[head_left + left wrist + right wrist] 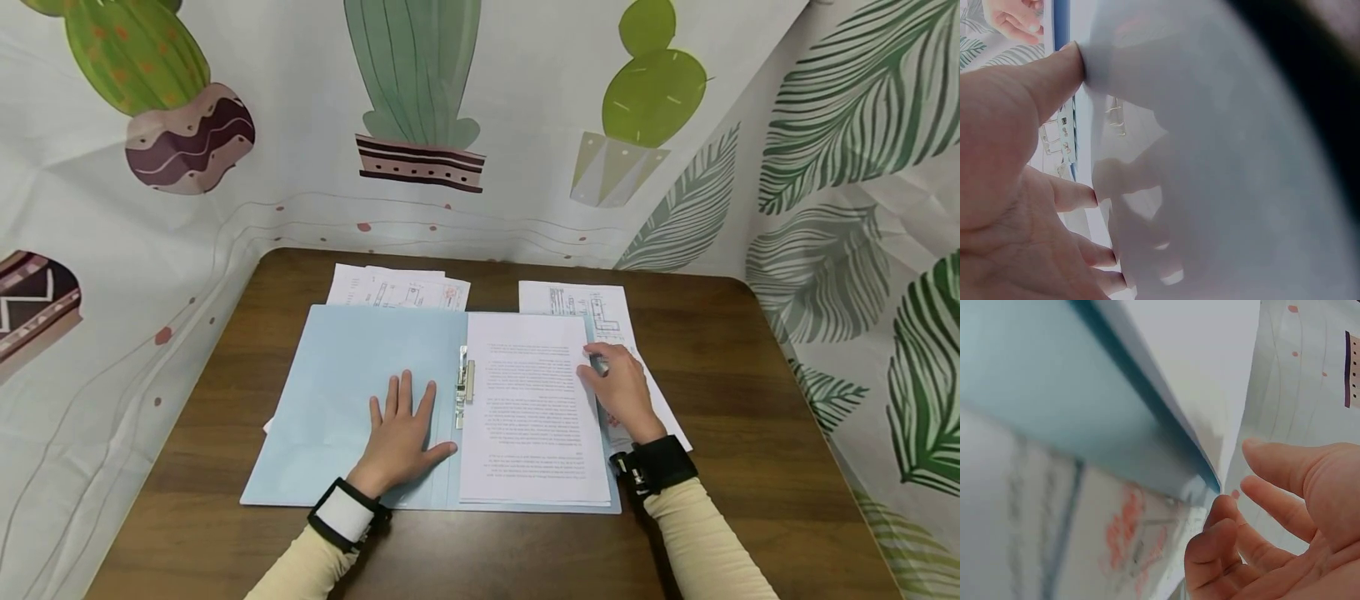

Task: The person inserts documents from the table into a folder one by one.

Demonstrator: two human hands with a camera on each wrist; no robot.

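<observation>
A light blue folder (337,400) lies open on the brown table (750,400). My left hand (401,429) lies flat on its left inner cover with straight, spread fingers; the left wrist view shows that palm (1010,187) against the pale cover (1241,187). A stack of printed pages (528,417) fills the right half, beside a metal fastener (465,383) at the spine. My right hand (618,387) touches the stack's right edge, thumb on the top page. In the right wrist view its loosely curved fingers (1222,519) meet the folder's edge (1054,394) without clearly pinching it.
Loose printed sheets lie behind the folder at the left (397,287) and under its right side (592,308). A cactus-print cloth (420,125) hangs behind the table and a leaf-print cloth (862,250) along the right. Bare wood shows at front and right.
</observation>
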